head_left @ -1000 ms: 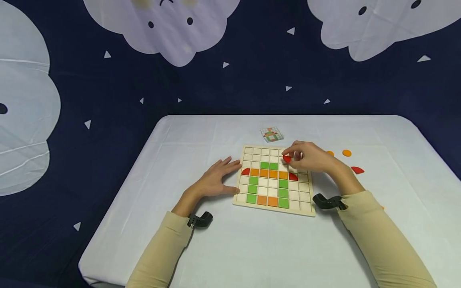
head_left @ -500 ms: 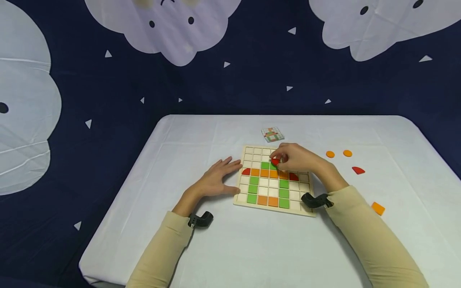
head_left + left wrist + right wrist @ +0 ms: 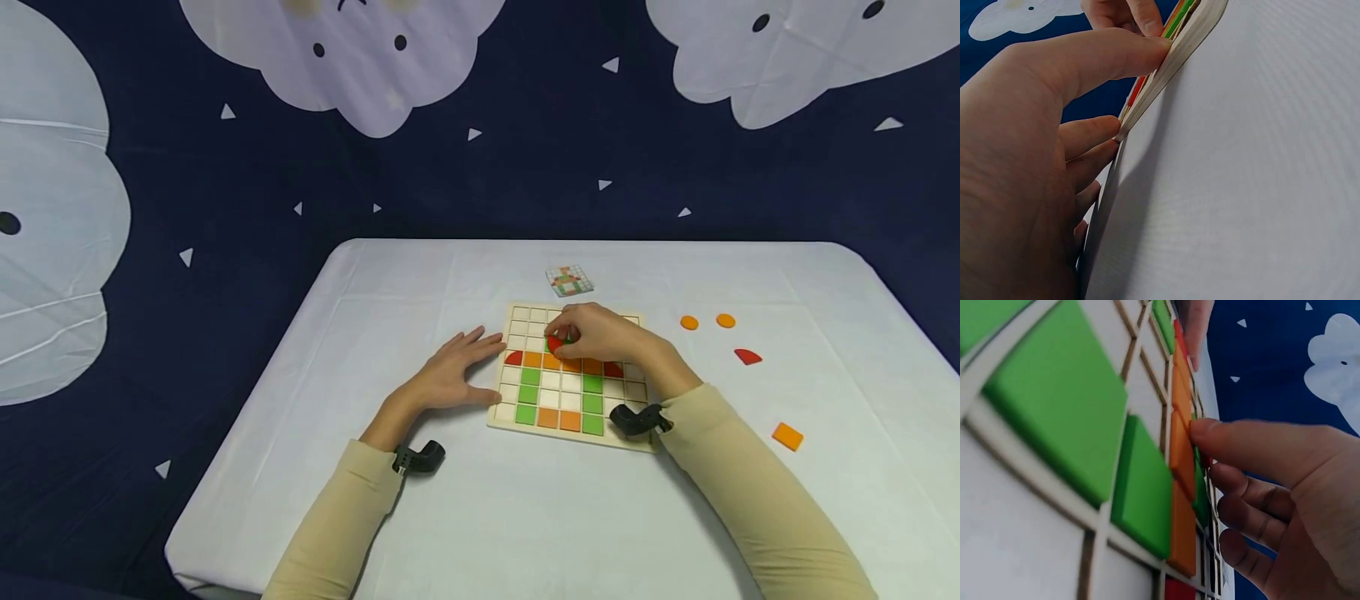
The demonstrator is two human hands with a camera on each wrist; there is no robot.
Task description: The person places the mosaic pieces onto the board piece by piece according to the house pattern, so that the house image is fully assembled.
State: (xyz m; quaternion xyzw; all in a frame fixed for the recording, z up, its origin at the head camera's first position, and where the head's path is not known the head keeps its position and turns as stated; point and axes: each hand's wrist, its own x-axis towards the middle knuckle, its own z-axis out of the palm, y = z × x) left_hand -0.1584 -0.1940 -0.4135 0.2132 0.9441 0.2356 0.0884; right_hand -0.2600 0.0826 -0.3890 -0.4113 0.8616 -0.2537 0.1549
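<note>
A wooden grid board (image 3: 570, 438) lies on the white table, with green, orange and red tiles set in its squares. Against its left edge rests my left hand (image 3: 446, 375), fingers spread; the left wrist view shows the thumb (image 3: 1129, 57) and fingertips touching the rim. My right hand (image 3: 600, 335) pinches a red tile (image 3: 554, 343) above the upper middle of the board, over the green tiles beyond the orange row. In the right wrist view the thumb (image 3: 1247, 442) mostly hides that red tile, close beside an orange tile (image 3: 1182, 450).
A small printed pattern card (image 3: 569, 281) lies beyond the board. To the right are two orange discs (image 3: 725, 321), a red quarter-circle tile (image 3: 747, 357) and an orange square tile (image 3: 787, 437). A dark cloud-print cloth (image 3: 525, 183) hangs behind the table.
My right hand has moved left across the board, carrying the red tile from its upper right to above the green tiles. The left hand stays at the board's edge.
</note>
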